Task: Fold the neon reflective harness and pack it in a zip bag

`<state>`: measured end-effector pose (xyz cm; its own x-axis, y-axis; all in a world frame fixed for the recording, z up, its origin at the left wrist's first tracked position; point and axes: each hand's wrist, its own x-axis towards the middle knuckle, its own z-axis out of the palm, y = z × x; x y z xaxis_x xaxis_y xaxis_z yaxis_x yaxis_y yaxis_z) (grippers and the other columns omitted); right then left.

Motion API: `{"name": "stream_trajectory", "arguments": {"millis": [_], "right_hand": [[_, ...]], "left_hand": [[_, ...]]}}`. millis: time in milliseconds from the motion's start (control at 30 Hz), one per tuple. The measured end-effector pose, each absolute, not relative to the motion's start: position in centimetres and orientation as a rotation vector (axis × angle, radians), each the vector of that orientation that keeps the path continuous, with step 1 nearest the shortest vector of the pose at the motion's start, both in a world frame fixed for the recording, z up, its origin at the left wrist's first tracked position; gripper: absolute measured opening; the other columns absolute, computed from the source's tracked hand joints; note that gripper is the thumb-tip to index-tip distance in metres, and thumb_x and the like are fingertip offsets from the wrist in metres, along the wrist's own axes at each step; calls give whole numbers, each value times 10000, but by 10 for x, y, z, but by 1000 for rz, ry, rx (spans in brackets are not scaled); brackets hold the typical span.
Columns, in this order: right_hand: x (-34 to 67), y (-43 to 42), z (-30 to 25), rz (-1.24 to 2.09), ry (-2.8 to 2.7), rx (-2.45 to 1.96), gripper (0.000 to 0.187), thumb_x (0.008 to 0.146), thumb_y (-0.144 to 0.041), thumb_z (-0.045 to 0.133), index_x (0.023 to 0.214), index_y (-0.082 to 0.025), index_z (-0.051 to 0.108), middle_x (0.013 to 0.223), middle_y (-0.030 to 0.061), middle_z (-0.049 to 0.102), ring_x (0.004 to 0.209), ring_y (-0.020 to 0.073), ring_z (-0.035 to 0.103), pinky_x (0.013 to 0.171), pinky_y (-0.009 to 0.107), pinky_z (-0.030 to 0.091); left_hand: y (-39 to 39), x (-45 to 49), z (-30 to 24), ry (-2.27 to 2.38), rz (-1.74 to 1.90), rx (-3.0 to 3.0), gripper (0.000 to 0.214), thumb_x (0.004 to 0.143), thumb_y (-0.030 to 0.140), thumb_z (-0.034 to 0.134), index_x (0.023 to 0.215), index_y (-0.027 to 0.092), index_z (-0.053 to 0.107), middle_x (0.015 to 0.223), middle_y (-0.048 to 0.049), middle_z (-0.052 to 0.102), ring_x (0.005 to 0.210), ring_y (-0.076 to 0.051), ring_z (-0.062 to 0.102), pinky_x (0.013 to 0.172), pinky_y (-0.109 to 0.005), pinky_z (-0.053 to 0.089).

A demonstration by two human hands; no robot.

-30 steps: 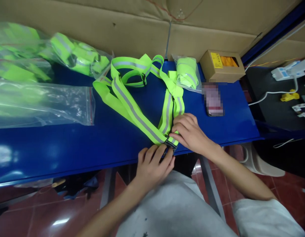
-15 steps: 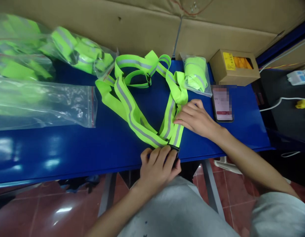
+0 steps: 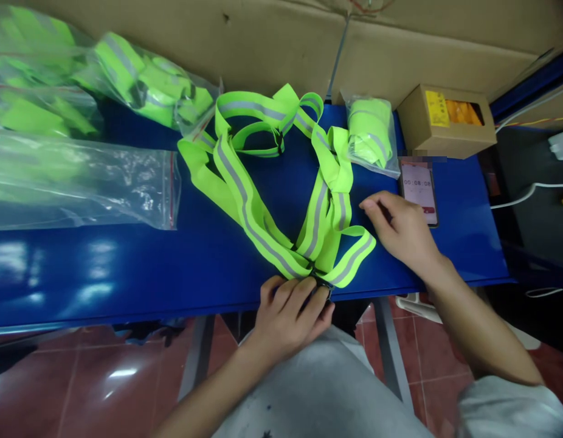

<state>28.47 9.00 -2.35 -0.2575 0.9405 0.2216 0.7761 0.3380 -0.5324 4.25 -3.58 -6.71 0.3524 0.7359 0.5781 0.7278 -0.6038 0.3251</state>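
Note:
A neon-yellow reflective vest of elastic straps (image 3: 245, 201) with grey stripes lies in a loose loop on the blue table. At the table's front edge my left hand (image 3: 293, 307) is closed on the lower end of the straps, by a black buckle (image 3: 326, 286) that its fingers partly cover. One short strap (image 3: 354, 258) curls out to the right from there. My right hand (image 3: 402, 228) is clear of the straps, to their right. Its fingers are curled in, with thumb and fingertips close together and nothing visible between them.
Clear plastic bags of neon straps (image 3: 81, 182) fill the table's left side. At the back right are one bagged vest (image 3: 370, 131), a cardboard box (image 3: 445, 137) with orange contents and a phone (image 3: 418, 188) showing a timer. Cardboard (image 3: 281, 48) lines the back.
My right hand has let go of the strap and moved right, towards the phone. The short strap end has flopped out to the right. My left hand stays at the buckle.

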Motion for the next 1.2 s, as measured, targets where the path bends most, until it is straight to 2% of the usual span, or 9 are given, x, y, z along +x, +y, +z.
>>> {"name": "stream_trajectory", "arguments": {"millis": [67, 133, 233, 400, 567, 867, 967, 1100, 1200], "right_hand": [[279, 98, -27, 327, -2169, -1470, 271, 1093, -414, 528, 1034, -224, 712, 980, 80, 767, 896, 251, 716, 802, 393, 543], [270, 109, -30, 226, -2255, -1367, 288, 1099, -396, 504, 1172, -216, 716, 1168, 117, 776, 1122, 290, 711, 968, 442, 541], [258, 124, -37, 137, -2428, -1345, 415, 1120, -378, 438, 1412, -177, 654, 1445, 152, 699, 1410, 323, 600, 1168, 510, 450], [244, 140, -47, -64, -2508, -1560, 530, 1127, -304, 366, 1577, -64, 511, 1611, 221, 550, 1494, 365, 520, 1209, 568, 410], [231, 150, -46, -208, -2549, -1698, 551, 1110, -255, 360, 1610, -42, 453, 1623, 234, 530, 1398, 402, 571, 1076, 560, 523], [231, 127, -22, -259, -2525, -1645, 461, 1122, -276, 402, 1516, -127, 589, 1560, 159, 620, 1149, 334, 720, 857, 434, 587], [246, 84, -14, -163, -2460, -1324, 369, 1098, -238, 480, 1402, -175, 680, 1405, 127, 737, 1199, 321, 708, 917, 451, 561], [261, 24, -16, 221, -2526, -930, 374, 1065, -262, 566, 1427, -266, 663, 1349, 71, 770, 1262, 269, 688, 1021, 463, 530], [261, -6, -26, -20, -2459, -962, 321, 1012, -256, 652, 1303, -361, 738, 1252, -12, 811, 1246, 251, 686, 1065, 454, 483]], "left_hand": [[-35, 42, -69, 1378, 1101, 2599, 183, 925, 276, 768, 1065, 169, 719, 974, -83, 759, 926, -246, 615, 879, -446, 440], [-35, 43, -71, 1379, 1097, 2623, 195, 917, 279, 772, 1071, 171, 722, 973, -80, 763, 922, -246, 615, 878, -448, 443], [-34, 44, -73, 1393, 1100, 2643, 194, 900, 277, 770, 1065, 183, 728, 962, -66, 769, 912, -243, 618, 870, -447, 444], [-34, 46, -74, 1376, 1083, 2682, 157, 886, 285, 741, 1019, 202, 734, 950, -42, 777, 875, -231, 619, 863, -445, 449], [-32, 48, -74, 1417, 1106, 2683, 156, 890, 290, 739, 1014, 196, 734, 947, -52, 773, 883, -236, 616, 859, -439, 460], [-36, 40, -72, 1361, 1163, 2612, 223, 927, 312, 802, 1095, 184, 728, 993, -64, 730, 927, -226, 662, 871, -413, 540], [-40, 31, -73, 1247, 1201, 2506, 233, 916, 210, 813, 1122, 165, 715, 1020, -73, 710, 961, -215, 681, 872, -380, 605], [-39, 28, -76, 1191, 1200, 2444, 198, 953, 60, 689, 1124, 157, 706, 1056, -83, 722, 1035, -215, 713, 891, -355, 649], [-36, 31, -73, 1192, 1229, 2414, 151, 995, 94, 644, 1102, 182, 704, 1068, -75, 741, 1077, -219, 734, 901, -353, 670]]}}
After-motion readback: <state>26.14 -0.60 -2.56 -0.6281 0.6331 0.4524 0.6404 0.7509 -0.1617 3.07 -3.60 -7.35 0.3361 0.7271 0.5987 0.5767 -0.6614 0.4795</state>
